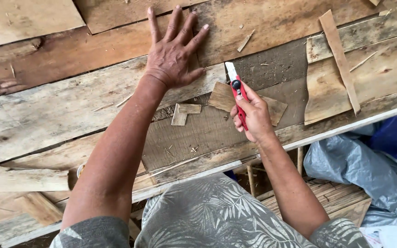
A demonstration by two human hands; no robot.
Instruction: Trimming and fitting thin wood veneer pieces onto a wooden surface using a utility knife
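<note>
Hands were over a rough plank workbench (47, 115), seen from the head camera. The left hand (173, 53) lay flat, palm down, fingers (176, 20) spread and fully extended, gripping nothing; it pressed on a wide thin brown board (272, 20) at the far side of the bench. The right hand (252, 115) was curled closed around a red utility knife (237, 94), thumb near the black knob on its body, with the pale blade extended and pointing away from the person. The knife's long axis ran roughly front to back, tilted slightly leftward at the tip.

Relation noted: the blade tip sat just to the right of the left hand's thumb side, near but apart, with the pressed board beyond and to the left of the tip. The right hand was the nearer of the two to the person's body.

Under the knife hand lay a small thin wood offcut (221, 97); a smaller notched scrap (183, 112) lay just left of it. A long narrow strip (341, 59) lay at right.
</note>
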